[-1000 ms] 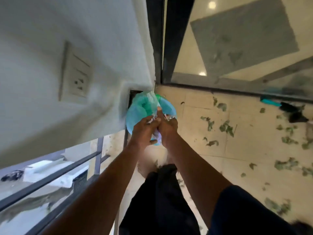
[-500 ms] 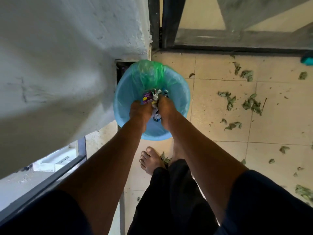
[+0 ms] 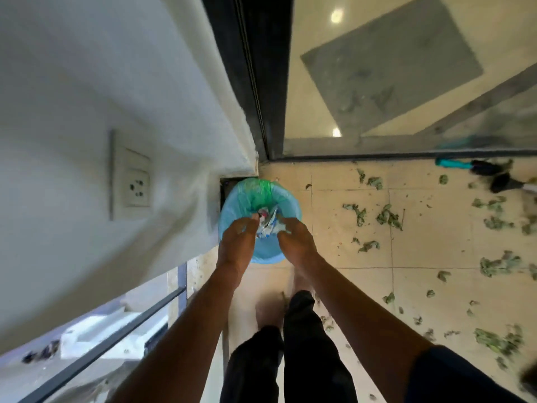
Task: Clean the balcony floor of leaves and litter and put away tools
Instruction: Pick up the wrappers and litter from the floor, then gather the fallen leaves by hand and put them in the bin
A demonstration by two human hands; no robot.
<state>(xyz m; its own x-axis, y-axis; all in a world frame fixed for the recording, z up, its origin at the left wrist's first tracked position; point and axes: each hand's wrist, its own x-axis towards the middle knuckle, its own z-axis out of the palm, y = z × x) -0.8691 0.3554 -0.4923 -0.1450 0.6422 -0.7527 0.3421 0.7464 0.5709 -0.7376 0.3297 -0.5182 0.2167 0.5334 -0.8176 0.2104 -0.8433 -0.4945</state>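
A light blue bin [image 3: 293, 205] with a green liner [image 3: 255, 189] stands on the balcony floor in the corner by the white wall. Both my hands hover just above its mouth. My left hand [image 3: 236, 242] and my right hand [image 3: 296, 239] are a little apart, fingers spread. Crumpled wrappers and paper litter [image 3: 268, 225] sit between the fingertips, over the bin's inside; neither hand closes around them. Green leaves [image 3: 388, 215] lie scattered over the beige tiles to the right.
A teal-handled tool [image 3: 449, 163] with a black brush head [image 3: 499, 181] lies by the glass door's track [image 3: 377, 154] at far right. The white wall carries a socket [image 3: 135, 181]. A dark railing [image 3: 116, 341] bounds the left. My legs stand below the bin.
My hands, pressed together on the litter over the bin, have parted and spread their fingers. The view has tilted back up, showing the socket and door again.
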